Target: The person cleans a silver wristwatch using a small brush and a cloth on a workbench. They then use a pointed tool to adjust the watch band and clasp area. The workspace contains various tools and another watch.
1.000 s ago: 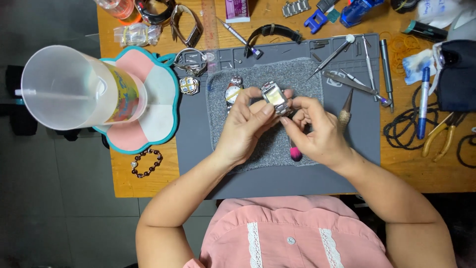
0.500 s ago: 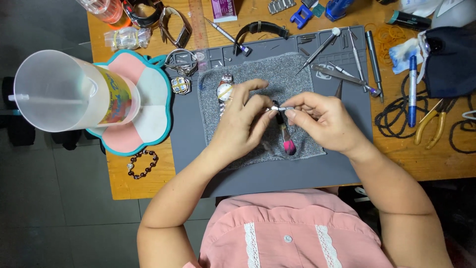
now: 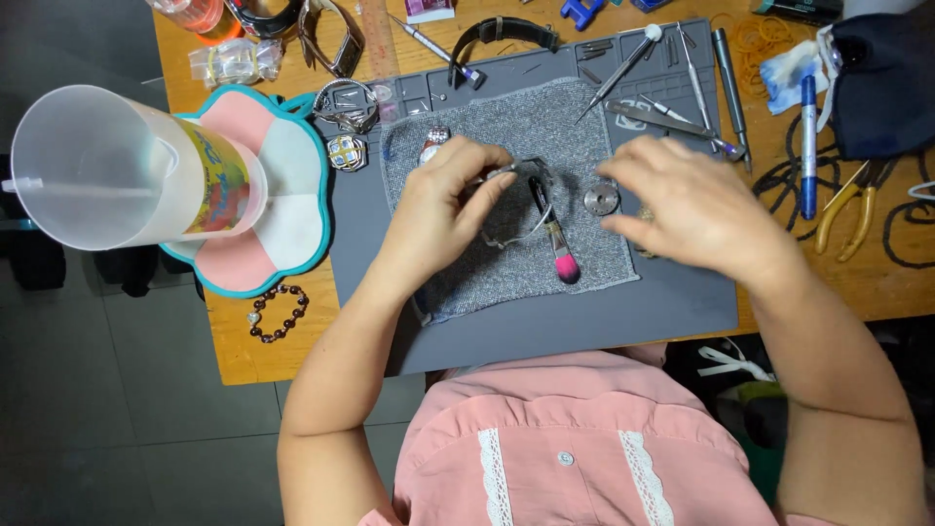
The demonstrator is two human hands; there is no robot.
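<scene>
Meanwhile, beside a translucent plastic jug on a pink tray, the left hand pinches a metal watch over a grey cloth; a pink-tipped brush lies just below, a round caseback to its right, while the right hand hovers spread, holding nothing visible

A translucent plastic pitcher at the left of the table bore a colourful label in yellow, red and blue. A small pink-and-white package lay at the far edge, partly cropped.
</scene>
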